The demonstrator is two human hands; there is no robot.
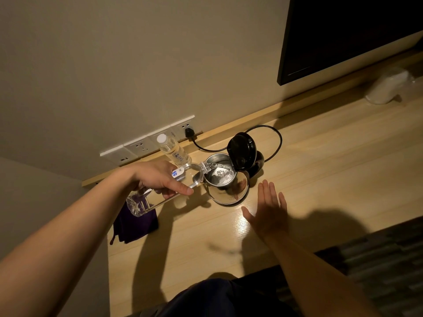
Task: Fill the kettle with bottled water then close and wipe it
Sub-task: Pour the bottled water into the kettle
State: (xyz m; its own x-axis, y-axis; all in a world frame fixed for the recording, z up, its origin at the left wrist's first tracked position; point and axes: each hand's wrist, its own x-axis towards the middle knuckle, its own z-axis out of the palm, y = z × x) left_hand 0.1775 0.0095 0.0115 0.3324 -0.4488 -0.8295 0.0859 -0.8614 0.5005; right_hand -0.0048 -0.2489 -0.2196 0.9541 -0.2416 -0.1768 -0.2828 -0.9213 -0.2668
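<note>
A steel kettle (229, 191) stands on the wooden desk with its black lid (241, 150) hinged up. My left hand (158, 177) grips a clear water bottle (146, 202), tipped on its side with the neck over the kettle's rim. Water streams from the neck into the kettle. My right hand (267, 209) hovers flat and open just right of the kettle, holding nothing. A dark purple cloth (135, 227) lies on the desk under the bottle's base.
A second capped bottle (172, 148) stands by the wall sockets (146, 144), where the kettle's black cord (272, 143) is plugged in. A dark screen (348, 35) hangs at upper right, with a white object (386, 88) below it. The desk (320, 168) stretches right.
</note>
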